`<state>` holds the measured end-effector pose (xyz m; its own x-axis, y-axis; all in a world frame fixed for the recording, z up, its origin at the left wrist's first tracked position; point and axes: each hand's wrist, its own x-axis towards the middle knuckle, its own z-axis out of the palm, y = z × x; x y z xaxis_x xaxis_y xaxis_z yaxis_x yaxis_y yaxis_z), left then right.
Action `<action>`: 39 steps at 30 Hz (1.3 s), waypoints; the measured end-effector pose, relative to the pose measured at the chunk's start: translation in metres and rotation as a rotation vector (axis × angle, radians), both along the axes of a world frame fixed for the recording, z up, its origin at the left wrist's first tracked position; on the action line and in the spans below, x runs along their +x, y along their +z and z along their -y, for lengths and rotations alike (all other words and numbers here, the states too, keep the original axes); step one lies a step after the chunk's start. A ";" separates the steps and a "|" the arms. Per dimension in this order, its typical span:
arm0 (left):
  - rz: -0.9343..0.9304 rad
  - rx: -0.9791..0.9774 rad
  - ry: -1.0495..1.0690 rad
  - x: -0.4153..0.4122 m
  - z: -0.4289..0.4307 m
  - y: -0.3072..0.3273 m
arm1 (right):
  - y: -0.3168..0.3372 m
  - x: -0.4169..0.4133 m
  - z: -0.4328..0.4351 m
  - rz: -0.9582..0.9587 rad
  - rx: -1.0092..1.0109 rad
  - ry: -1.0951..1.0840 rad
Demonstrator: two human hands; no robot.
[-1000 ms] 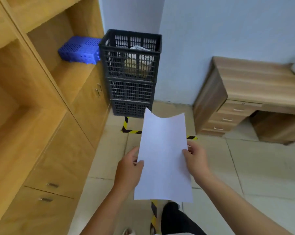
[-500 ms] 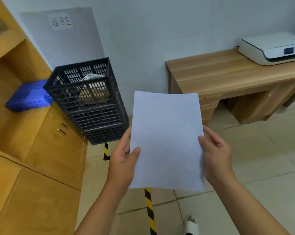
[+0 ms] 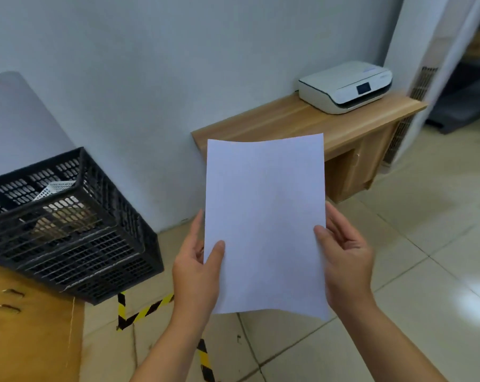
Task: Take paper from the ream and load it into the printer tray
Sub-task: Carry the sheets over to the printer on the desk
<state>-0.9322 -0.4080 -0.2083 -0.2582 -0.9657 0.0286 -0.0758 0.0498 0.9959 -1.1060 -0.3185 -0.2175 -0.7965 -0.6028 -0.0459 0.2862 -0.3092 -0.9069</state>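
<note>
Paper occupies the centre of the frame, held upright in the air by both hands. Left hand pinches its left edge, thumb on the front face. Right hand grips the right edge likewise. Printer sits upper right on a wooden desk, well apart from the paper. Black crates stand at left.

Pale wall, tiled floor, wooden desk
</note>
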 end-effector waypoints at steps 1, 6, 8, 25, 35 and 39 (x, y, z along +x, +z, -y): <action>-0.019 0.011 -0.016 -0.011 0.006 0.000 | -0.001 -0.013 0.002 0.012 -0.005 -0.030; -0.086 0.105 -0.136 -0.073 0.047 -0.001 | 0.002 -0.076 0.015 0.047 -0.026 -0.120; -0.108 0.150 -0.216 -0.100 0.068 -0.004 | 0.003 -0.103 0.023 0.057 -0.029 -0.142; -0.215 0.389 -0.663 -0.363 0.273 -0.026 | 0.009 -0.321 0.143 0.102 0.218 -0.343; -0.060 0.430 -0.850 -0.536 0.288 -0.049 | -0.007 -0.460 0.108 0.101 0.284 -0.180; -0.020 0.413 -0.882 -0.606 0.278 -0.045 | -0.018 -0.541 0.102 0.112 0.260 -0.138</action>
<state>-1.5382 -0.6862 -0.2531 -0.8969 -0.3603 -0.2565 -0.1615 -0.2731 0.9483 -1.6470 -0.4205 -0.2358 -0.8513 -0.4460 -0.2763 0.3602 -0.1139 -0.9259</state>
